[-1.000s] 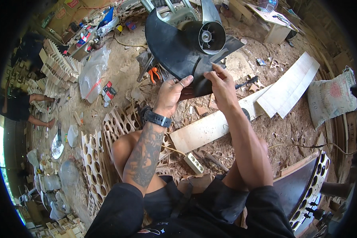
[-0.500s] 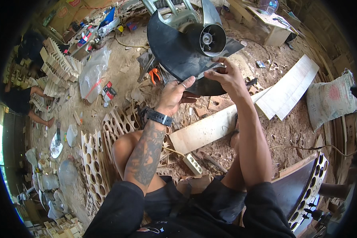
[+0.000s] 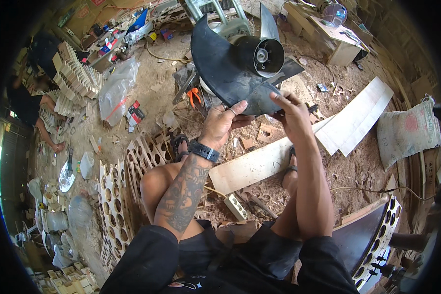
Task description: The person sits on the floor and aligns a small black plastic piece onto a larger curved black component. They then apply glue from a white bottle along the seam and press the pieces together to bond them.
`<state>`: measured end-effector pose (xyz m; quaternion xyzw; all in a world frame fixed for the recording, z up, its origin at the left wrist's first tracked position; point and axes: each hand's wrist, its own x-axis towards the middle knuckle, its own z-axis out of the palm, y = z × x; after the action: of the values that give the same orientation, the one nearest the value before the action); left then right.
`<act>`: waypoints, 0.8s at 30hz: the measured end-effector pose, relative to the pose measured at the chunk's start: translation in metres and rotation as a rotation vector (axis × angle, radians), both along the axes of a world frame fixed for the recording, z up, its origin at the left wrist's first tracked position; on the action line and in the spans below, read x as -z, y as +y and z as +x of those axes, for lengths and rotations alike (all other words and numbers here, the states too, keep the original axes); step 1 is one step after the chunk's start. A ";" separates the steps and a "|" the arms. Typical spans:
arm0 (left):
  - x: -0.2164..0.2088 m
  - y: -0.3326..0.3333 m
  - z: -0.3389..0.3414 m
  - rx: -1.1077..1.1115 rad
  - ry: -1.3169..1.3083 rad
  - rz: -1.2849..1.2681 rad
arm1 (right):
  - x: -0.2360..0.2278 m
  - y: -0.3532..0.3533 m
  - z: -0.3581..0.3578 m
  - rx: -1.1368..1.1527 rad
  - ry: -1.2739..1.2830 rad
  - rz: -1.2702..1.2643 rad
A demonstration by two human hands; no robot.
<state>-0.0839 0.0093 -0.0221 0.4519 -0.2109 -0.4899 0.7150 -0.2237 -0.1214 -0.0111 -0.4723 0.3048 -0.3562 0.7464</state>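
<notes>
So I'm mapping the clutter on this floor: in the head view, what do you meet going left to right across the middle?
Clear plastic bag → orange-handled pliers → left hand → black fan blade → right hand → pale wooden planks → woven sack.

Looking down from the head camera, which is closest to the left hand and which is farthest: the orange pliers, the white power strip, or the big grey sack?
1. Orange pliers, just up-left of the left hand.
2. White power strip, lower down by the knees.
3. Grey sack, far right.
</notes>
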 end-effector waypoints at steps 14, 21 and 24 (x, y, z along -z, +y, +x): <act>-0.004 0.005 0.009 -0.032 -0.125 0.035 | 0.013 0.024 0.025 0.048 -0.146 0.189; -0.005 0.006 0.008 -0.041 -0.079 0.017 | 0.011 0.028 0.028 0.064 -0.153 0.171; -0.004 0.006 0.007 -0.068 -0.116 0.030 | 0.013 0.032 0.029 0.113 -0.162 0.188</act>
<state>-0.0765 0.0154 -0.0185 0.4972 -0.2291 -0.4416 0.7109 -0.1942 -0.0893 -0.0237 -0.3519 0.3017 -0.4045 0.7884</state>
